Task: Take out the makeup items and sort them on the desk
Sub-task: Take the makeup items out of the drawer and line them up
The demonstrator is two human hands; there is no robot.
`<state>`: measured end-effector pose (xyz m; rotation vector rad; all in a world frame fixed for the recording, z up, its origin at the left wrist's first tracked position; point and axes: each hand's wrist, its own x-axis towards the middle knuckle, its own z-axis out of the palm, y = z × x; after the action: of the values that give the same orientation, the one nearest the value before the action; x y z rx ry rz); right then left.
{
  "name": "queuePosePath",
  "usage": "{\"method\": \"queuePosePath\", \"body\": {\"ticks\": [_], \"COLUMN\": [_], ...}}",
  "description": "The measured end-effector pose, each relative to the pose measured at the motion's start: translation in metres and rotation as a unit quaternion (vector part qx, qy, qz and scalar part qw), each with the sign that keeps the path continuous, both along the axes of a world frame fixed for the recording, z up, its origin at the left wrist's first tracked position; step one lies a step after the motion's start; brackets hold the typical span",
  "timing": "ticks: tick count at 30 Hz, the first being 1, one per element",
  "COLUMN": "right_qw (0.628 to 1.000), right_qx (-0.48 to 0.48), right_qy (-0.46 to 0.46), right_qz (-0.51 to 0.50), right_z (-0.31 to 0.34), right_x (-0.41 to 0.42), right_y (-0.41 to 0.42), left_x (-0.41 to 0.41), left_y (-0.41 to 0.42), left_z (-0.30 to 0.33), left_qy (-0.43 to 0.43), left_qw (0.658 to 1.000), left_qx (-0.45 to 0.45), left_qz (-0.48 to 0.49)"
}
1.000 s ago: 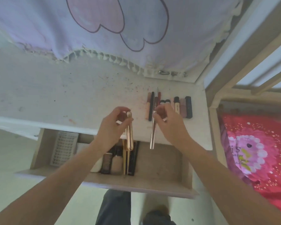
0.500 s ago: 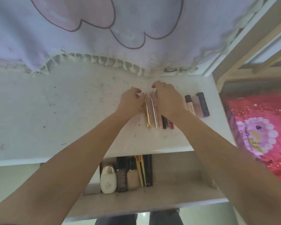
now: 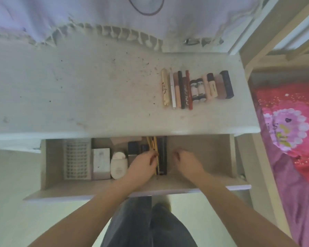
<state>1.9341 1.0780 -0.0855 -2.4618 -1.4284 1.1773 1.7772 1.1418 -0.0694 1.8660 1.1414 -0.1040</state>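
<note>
Left hand [image 3: 141, 166] pinches gold pencils [image 3: 152, 148] in the open drawer [image 3: 203, 182]; right hand [image 3: 187, 163] loosely curled, empty. Sorted makeup row [image 3: 196, 90] lies on table [image 3: 78, 95].

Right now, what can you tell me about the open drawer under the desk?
The drawer is a pale wooden box pulled out from under the white desk, its front edge nearest the person. Its left half holds a perforated white tray, a white box, a rounded white bottle and dark and gold sticks lying lengthwise; the right half shows bare wood. The left hand reaches among the sticks, fingers curled at them; the right hand hovers loosely curled over the bare part.
</note>
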Motion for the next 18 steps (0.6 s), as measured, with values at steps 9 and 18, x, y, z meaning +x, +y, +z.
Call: {"method": "queuePosePath", "body": {"ticks": [9, 18], "right_qw": [0.995, 0.983], "right_qx": [-0.043, -0.085], "right_qy": [-0.084, -0.154], "right_qz": [-0.025, 0.049], "right_z": [-0.033, 0.014], "right_x": [-0.018, 0.029], "right_y": [0.013, -0.011], "left_x": [0.052, 0.071], "left_y": [0.003, -0.005], "left_z": [-0.063, -0.039], "left_qy": [0.188, 0.232], "left_qw": [0.976, 0.968], "left_qx": [0.106, 0.086], "left_qz": [0.003, -0.024]}}
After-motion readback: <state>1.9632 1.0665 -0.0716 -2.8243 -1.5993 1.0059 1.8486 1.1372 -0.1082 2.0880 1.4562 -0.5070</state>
